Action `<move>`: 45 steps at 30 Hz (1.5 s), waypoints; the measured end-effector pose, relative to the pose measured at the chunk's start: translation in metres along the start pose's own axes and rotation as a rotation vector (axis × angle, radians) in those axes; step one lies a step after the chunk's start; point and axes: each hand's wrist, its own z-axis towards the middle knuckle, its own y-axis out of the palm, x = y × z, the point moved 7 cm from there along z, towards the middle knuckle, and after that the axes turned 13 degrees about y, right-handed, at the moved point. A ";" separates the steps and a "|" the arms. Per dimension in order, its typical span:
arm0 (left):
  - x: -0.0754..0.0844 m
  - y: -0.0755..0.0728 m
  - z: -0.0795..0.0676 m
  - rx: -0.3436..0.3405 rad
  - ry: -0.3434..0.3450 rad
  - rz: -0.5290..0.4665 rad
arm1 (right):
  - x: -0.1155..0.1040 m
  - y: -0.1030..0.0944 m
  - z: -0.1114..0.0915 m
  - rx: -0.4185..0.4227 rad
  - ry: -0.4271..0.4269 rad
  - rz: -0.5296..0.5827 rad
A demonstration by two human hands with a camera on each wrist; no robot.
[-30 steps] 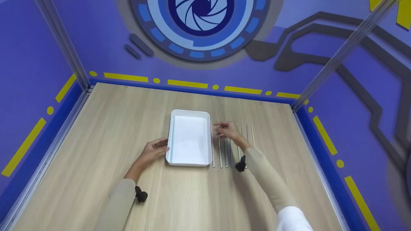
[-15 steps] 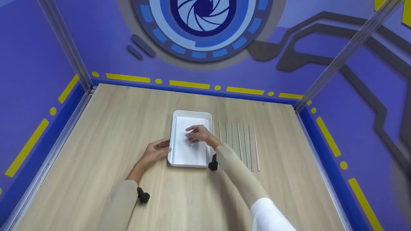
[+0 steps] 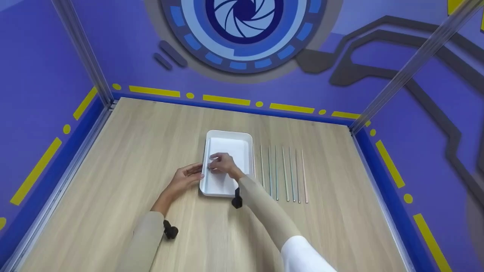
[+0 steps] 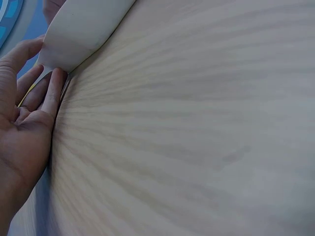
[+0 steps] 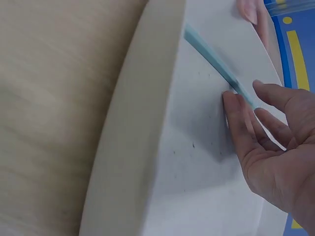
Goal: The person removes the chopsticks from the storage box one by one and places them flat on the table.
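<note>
A white rectangular tray (image 3: 230, 135) lies on the table. My left hand (image 3: 183, 181) rests against its left side, the thumb and fairly straight fingers touching the outer wall, as the left wrist view also shows. Inside the tray, a light blue stick (image 5: 211, 56) lies along the left wall. My right hand (image 3: 223, 164) reaches over the tray with its fingertips around this stick. In the right wrist view the thumb stands on one side of the stick and the other fingertips on the other, a gap between them.
Several thin metallic-looking sticks (image 3: 285, 173) lie side by side on the wooden table (image 3: 162, 132), right of the tray. Blue-purple panels (image 3: 132, 45) and metal posts (image 3: 81, 53) enclose the table at the back and sides.
My right hand has moved left from the row of sticks, across the tray, to the blue stick at its left wall. The left hand stays against the tray.
</note>
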 end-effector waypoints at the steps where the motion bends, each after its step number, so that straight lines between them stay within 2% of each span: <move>1: 0.000 0.000 0.000 0.000 -0.001 0.003 | 0.000 0.002 0.000 0.007 -0.005 -0.011; 7: -0.002 0.000 0.000 -0.006 -0.004 0.014 | -0.002 0.006 0.000 0.093 -0.016 -0.069; 13: -0.003 -0.001 0.001 0.001 -0.009 0.047 | 0.000 0.006 0.003 0.090 0.025 -0.071; 21: -0.002 -0.002 0.002 -0.002 -0.028 0.036 | 0.001 -0.007 0.008 0.150 0.103 -0.240; 26: -0.002 -0.003 0.002 0.010 -0.023 0.045 | 0.000 -0.014 0.006 0.195 0.089 -0.349; 32: -0.001 -0.001 0.000 0.010 -0.023 0.009 | 0.002 -0.015 0.001 0.173 0.056 -0.383; 37: 0.001 0.000 0.000 0.008 -0.014 0.062 | 0.000 -0.017 -0.008 0.140 0.027 -0.371; 45: 0.000 -0.001 0.001 0.011 -0.016 0.077 | 0.001 -0.029 -0.015 0.034 0.029 -0.243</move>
